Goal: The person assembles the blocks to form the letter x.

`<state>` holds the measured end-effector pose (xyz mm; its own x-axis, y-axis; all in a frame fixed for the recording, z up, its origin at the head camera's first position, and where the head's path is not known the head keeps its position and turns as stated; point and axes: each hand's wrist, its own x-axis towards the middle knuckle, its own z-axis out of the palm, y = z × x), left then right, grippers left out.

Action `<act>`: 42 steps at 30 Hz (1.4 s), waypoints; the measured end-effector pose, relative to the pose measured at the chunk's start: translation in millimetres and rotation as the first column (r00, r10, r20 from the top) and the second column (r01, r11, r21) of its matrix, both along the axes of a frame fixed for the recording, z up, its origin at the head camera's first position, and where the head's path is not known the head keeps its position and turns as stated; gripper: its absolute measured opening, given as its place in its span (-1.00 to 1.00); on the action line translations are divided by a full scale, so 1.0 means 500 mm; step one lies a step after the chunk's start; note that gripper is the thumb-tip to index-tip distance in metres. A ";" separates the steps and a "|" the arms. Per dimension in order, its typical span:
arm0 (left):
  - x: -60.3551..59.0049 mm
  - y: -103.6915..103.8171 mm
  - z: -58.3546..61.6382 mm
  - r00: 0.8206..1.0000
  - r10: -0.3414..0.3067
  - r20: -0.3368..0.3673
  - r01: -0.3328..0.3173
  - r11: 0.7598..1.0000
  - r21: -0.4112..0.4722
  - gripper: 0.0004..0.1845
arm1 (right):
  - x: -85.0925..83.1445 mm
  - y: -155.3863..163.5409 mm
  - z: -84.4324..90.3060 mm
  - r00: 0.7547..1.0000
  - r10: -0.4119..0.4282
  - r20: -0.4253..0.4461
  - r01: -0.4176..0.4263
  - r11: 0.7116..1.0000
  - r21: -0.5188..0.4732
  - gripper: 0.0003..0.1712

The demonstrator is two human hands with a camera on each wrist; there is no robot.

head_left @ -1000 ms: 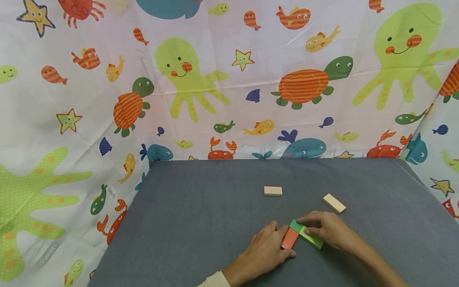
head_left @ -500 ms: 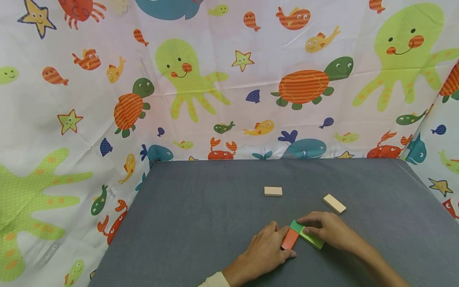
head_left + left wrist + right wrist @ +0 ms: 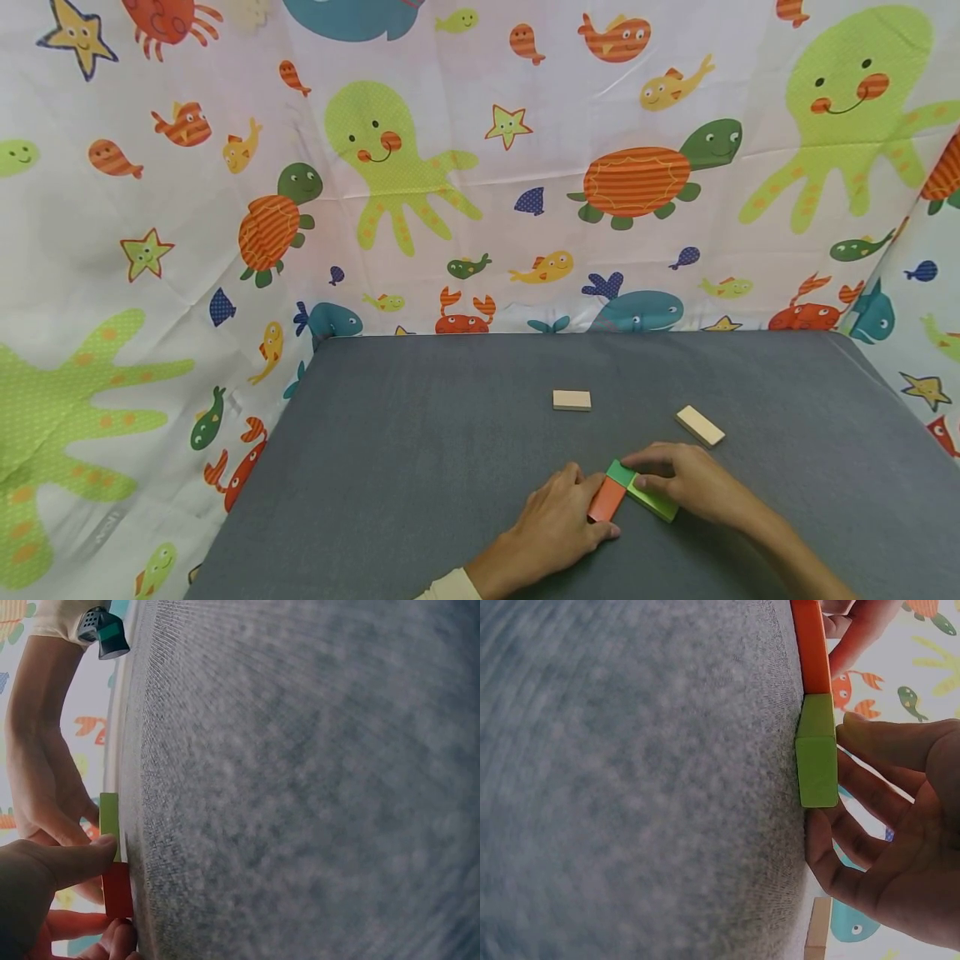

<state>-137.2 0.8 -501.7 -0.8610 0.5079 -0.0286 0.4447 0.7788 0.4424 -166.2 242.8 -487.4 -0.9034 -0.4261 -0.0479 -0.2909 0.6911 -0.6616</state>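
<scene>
Three coloured blocks lie together on the grey cloth, forming an angle. My left hand (image 3: 551, 521) holds the orange block (image 3: 607, 500), its thumb at the near end and its fingers along the far side; in the left wrist view this block (image 3: 117, 891) looks red between thumb and fingers. The light green block (image 3: 656, 504) is pinched by my right hand (image 3: 693, 482), and in the right wrist view the fingers curl round its end. A darker green block (image 3: 619, 472) sits at the corner where the other two meet, close to the right fingertips.
Two plain wooden blocks lie beyond the hands, one (image 3: 572, 401) further back and one (image 3: 701, 425) slanted just past the right hand. Grey cloth (image 3: 420, 433) covers the table. A curtain (image 3: 450, 208) printed with sea animals stands at the back and sides.
</scene>
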 end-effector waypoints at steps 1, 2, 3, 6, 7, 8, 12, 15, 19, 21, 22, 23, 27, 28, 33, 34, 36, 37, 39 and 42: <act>0.000 0.000 0.000 1.000 0.001 0.003 -0.001 1.000 0.000 -0.34 | 0.000 0.000 0.000 1.000 0.000 -0.001 0.000 1.000 0.001 -0.68; 0.000 0.000 0.000 1.000 0.002 0.005 -0.002 1.000 -0.001 -0.34 | 0.000 0.000 0.000 1.000 0.000 -0.002 0.000 1.000 0.002 -0.68; 0.000 0.001 0.001 1.000 0.003 0.007 -0.003 1.000 -0.002 -0.34 | 0.000 0.000 0.000 1.000 0.001 -0.004 -0.001 1.000 0.004 -0.68; 0.000 0.001 0.002 1.000 0.004 0.012 -0.004 1.000 -0.007 -0.33 | 0.001 0.000 0.000 1.000 0.003 -0.007 -0.003 1.000 0.009 -0.67; 0.000 0.001 0.002 1.000 0.005 0.012 -0.005 1.000 -0.007 -0.33 | 0.001 0.000 0.000 1.000 0.003 -0.006 -0.003 1.000 0.009 -0.67; 0.000 0.001 0.002 1.000 0.005 0.010 -0.005 1.000 -0.008 -0.33 | 0.001 0.000 0.000 1.000 0.004 -0.005 -0.004 1.000 0.009 -0.67; 0.002 0.001 0.000 1.000 0.001 -0.004 -0.001 1.000 -0.006 -0.34 | 0.001 0.000 0.001 1.000 0.004 0.004 -0.004 1.000 0.006 -0.67; 0.004 0.000 -0.001 1.000 -0.004 -0.017 0.004 1.000 -0.004 -0.36 | 0.001 0.000 0.001 1.000 0.005 0.008 -0.005 1.000 0.004 -0.66; 0.005 0.000 0.001 1.000 -0.007 -0.018 0.007 1.000 -0.005 -0.39 | 0.001 -0.001 0.000 1.000 0.009 0.013 -0.009 1.000 -0.007 -0.65; 0.004 0.001 0.001 1.000 -0.006 -0.014 0.006 1.000 -0.010 -0.39 | 0.002 -0.001 -0.001 1.000 0.009 0.016 -0.009 1.000 -0.010 -0.65; 0.004 0.001 0.001 1.000 -0.007 -0.014 0.006 1.000 -0.012 -0.39 | 0.001 -0.001 -0.001 1.000 0.009 0.019 -0.009 1.000 -0.014 -0.64; 0.004 0.001 0.000 1.000 -0.007 -0.015 0.007 1.000 -0.015 -0.39 | 0.001 -0.001 -0.001 1.000 0.009 0.020 -0.008 1.000 -0.016 -0.64; 0.004 0.001 -0.003 1.000 -0.009 -0.025 0.008 1.000 -0.026 -0.39 | 0.001 -0.002 0.000 1.000 0.001 0.030 0.000 1.000 -0.014 -0.64; 0.004 0.000 -0.003 1.000 -0.010 -0.028 0.009 1.000 -0.027 -0.39 | 0.001 -0.002 0.000 1.000 -0.002 0.031 0.002 1.000 -0.014 -0.63; 0.004 0.001 -0.005 0.999 -0.011 -0.033 0.010 1.000 -0.029 -0.38 | 0.002 -0.002 0.000 0.999 -0.005 0.039 0.006 1.000 -0.017 -0.63; 0.004 0.001 -0.005 0.999 -0.010 -0.032 0.009 1.000 -0.029 -0.37 | 0.001 -0.002 -0.001 0.999 -0.006 0.040 0.007 1.000 -0.018 -0.63; 0.004 0.001 -0.004 1.000 -0.009 -0.027 0.008 1.000 -0.028 -0.36 | 0.002 -0.002 -0.001 0.999 -0.008 0.046 0.009 1.000 -0.021 -0.63; 0.004 0.001 -0.004 1.000 -0.008 -0.025 0.008 1.000 -0.028 -0.36 | 0.001 -0.002 -0.002 0.999 -0.009 0.049 0.010 1.000 -0.021 -0.62; 0.004 0.002 -0.004 1.000 -0.003 -0.018 0.003 1.000 -0.029 -0.34 | 0.001 -0.001 -0.002 0.999 -0.012 0.052 0.013 1.000 -0.018 -0.62; 0.003 0.002 -0.004 1.000 0.005 -0.003 -0.005 1.000 -0.026 -0.30 | 0.000 -0.001 -0.002 0.998 -0.018 0.054 0.019 1.000 -0.012 -0.62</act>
<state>-135.5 1.8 -503.5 -0.8635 0.5028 -0.0396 0.4421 0.7923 0.4205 -166.1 242.5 -488.6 -0.9075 -0.4100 -0.0917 -0.2414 0.6874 -0.6850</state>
